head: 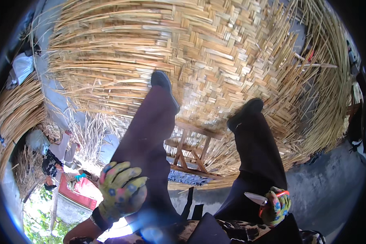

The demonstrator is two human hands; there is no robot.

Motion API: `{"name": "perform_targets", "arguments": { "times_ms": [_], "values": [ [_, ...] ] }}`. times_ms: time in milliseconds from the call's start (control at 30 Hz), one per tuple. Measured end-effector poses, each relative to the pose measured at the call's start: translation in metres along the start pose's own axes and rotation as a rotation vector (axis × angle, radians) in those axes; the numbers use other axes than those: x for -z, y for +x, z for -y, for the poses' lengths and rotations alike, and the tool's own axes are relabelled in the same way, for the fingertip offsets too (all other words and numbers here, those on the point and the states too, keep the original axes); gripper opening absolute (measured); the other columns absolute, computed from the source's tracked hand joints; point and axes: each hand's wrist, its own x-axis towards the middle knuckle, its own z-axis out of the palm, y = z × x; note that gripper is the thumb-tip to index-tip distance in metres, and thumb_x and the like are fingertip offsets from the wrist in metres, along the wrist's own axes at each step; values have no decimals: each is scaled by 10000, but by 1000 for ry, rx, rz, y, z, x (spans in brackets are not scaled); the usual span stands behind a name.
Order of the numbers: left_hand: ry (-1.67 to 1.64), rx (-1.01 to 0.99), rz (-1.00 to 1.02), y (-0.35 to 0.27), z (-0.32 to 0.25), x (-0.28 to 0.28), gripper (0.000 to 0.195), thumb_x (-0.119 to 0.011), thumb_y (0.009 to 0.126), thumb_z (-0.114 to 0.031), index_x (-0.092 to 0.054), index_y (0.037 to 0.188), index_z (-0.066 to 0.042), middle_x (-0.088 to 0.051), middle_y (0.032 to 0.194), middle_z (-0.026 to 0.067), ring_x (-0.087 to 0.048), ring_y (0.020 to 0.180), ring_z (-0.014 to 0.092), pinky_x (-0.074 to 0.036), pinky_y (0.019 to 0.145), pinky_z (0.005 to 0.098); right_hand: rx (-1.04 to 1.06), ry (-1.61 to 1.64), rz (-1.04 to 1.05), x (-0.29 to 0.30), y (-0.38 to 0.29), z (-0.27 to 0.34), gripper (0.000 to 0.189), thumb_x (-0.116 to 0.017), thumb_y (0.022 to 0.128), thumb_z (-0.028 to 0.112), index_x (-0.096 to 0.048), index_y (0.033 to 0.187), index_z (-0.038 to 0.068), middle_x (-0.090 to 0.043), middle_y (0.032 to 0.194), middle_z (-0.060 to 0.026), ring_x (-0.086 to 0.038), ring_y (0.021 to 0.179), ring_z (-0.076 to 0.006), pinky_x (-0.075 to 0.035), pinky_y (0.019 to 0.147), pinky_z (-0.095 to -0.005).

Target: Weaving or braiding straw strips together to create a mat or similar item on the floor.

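Observation:
My left hand, in a green flower-patterned work glove, rests on my left thigh with its fingers apart and nothing in it. On the right, my right hand, in a matching glove, holds a pair of scissors with orange handles by my right thigh; the blades point left. A large woven mat of split reed in a herringbone pattern lies under my shoes, with long unwoven strips fanning out on its left and right sides. Between my legs is a low wooden stool frame.
Bundles of loose reeds lie at the right, with another bundle at the far left. Another person is at the lower left, near a pink plastic bag and a pale sack. A white bag lies at the upper left.

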Motion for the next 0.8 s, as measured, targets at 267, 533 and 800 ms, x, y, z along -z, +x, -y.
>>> {"name": "perform_targets", "arguments": {
  "times_ms": [267,533,800],
  "values": [
    [-178,102,-11,-10,-8,10,217,-654,615,-192,-602,822,-156,-574,937,3,-517,948,208,-343,854,369,4,0,3,13,7,15,483,-574,585,-48,-488,1056,20,-565,872,-121,-545,727,-288,-422,609,-377],
    [-199,225,-64,-23,-17,11,272,-651,625,-192,-598,873,-93,-514,1038,83,-446,1038,287,-356,855,411,126,-49,-83,6,6,19,435,-590,699,43,-499,1123,80,-480,640,-62,-475,554,-251,-361,477,-367],
    [-191,306,-5,-40,-30,9,327,-596,672,-271,-615,898,-36,-538,1005,114,-473,984,275,-395,822,381,134,60,-37,10,-7,22,512,-616,662,47,-478,1154,90,-495,686,-84,-497,612,-276,-387,546,-391]
  ]
}}
